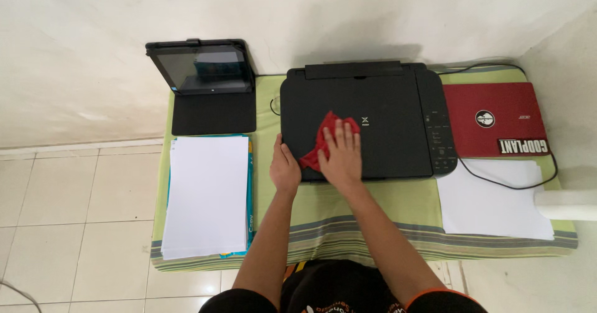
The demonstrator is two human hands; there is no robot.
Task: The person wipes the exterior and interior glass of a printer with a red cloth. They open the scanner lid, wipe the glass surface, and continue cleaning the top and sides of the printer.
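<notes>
A black printer (367, 123) sits on a green striped mattress (323, 213) laid on the tiled floor (81, 213) against a white wall (186, 14). The person's right hand (341, 154) lies flat, fingers spread, on a red cloth (318, 144), pressing it against the printer's closed lid near the front left part; the grip is not closed around the cloth but bears down on it with the palm. The cloth is bunched, with one corner sticking up beyond the fingertips and another showing to the left of the hand. The left hand (284, 167) rests against the printer's front left corner, fingers curled over the edge, holding nothing else.

To the left of the printer lies a stack of white paper (208, 195) on a blue-edged wrapper, and behind it a tablet in a black folding case (205, 83) stands propped against the wall. To the right lies a closed red laptop (494, 119), just beside the printer's control panel. In front of the laptop are loose white sheets (491, 204), with a black cable (497, 182) looping across them.
</notes>
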